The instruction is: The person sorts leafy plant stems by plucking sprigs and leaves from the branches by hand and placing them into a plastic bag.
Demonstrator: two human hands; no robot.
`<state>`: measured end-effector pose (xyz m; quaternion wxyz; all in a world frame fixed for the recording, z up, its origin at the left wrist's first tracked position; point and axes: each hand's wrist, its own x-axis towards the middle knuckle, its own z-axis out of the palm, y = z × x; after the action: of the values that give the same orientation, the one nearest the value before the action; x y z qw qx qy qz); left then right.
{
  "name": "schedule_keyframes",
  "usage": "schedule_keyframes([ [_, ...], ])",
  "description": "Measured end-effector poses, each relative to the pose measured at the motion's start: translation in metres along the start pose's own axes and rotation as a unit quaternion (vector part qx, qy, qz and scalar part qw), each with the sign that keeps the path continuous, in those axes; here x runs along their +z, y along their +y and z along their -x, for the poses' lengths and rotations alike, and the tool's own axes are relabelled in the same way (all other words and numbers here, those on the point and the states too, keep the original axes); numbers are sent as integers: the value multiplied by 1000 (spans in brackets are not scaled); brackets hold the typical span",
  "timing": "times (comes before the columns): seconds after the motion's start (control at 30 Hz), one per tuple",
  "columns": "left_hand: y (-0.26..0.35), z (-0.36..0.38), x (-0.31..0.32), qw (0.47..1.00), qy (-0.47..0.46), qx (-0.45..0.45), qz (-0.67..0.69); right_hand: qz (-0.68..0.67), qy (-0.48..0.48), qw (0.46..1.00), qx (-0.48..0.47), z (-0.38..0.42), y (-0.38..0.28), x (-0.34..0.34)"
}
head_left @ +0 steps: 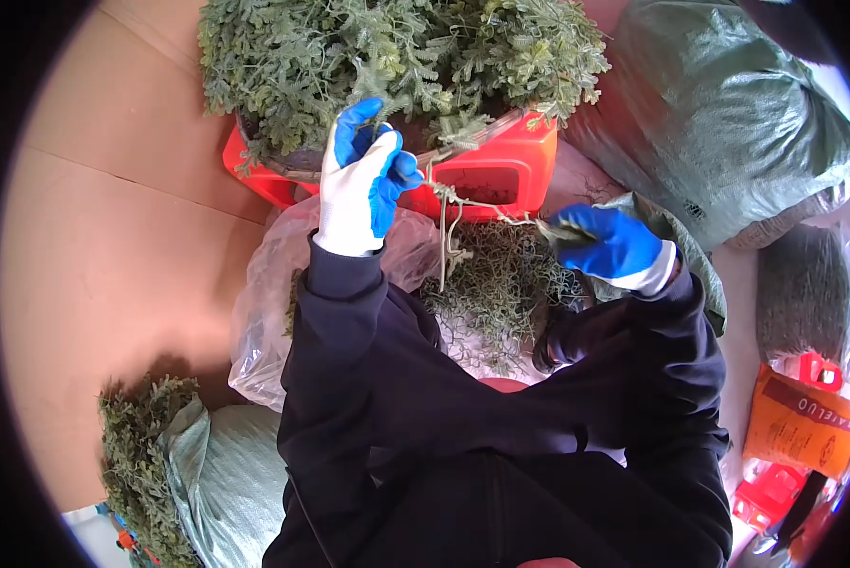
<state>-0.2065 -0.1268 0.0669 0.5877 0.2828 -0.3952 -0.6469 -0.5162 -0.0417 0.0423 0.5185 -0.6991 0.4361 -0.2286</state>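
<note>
Both my hands wear white gloves with blue palms. My left hand (361, 180) is raised in front of a red crate (501, 166), its fingers pinched on a thin green plastic stem (444, 227) that hangs down. My right hand (610, 248) is closed on the other end of the same stem, which runs taut between the two hands. Below the hands a clear plastic bag (274, 284) holding a heap of small green sprigs (496, 279) rests on my lap.
A large bunch of artificial green foliage (387, 57) fills a basin on the red crate. Green woven sacks (737, 114) lie at the right, another with foliage (207, 473) at the lower left. Orange packaging (804, 421) sits at the right. Brown cardboard (113, 237) covers the left.
</note>
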Motion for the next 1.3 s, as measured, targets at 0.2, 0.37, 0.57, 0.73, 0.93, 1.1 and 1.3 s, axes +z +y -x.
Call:
schedule_keyframes([
  [0.2, -6, 7, 14, 983, -42, -155, 90, 248, 160, 948, -119, -23, 8, 30],
  [0.37, -6, 11, 24, 966, -84, -226, 94, 227, 237, 912, -247, -42, -16, 40],
  [0.57, -12, 16, 28, 962, 8, -270, -34, 226, 161, 959, -61, -32, -32, 32],
  [0.73, -22, 8, 7, 948, -72, -298, -85, 43, 167, 967, -187, -34, -19, 30],
  [0.93, -21, 9, 7, 886, -127, -379, -234, -193, 146, 960, -137, -25, -23, 25],
  [1.1, -37, 16, 1, 815, -193, -463, -291, -188, 144, 959, -154, -26, -9, 23],
  [1.3, -34, 12, -16, 807, -390, -344, -279, -266, 148, 949, -82, -20, -10, 20],
])
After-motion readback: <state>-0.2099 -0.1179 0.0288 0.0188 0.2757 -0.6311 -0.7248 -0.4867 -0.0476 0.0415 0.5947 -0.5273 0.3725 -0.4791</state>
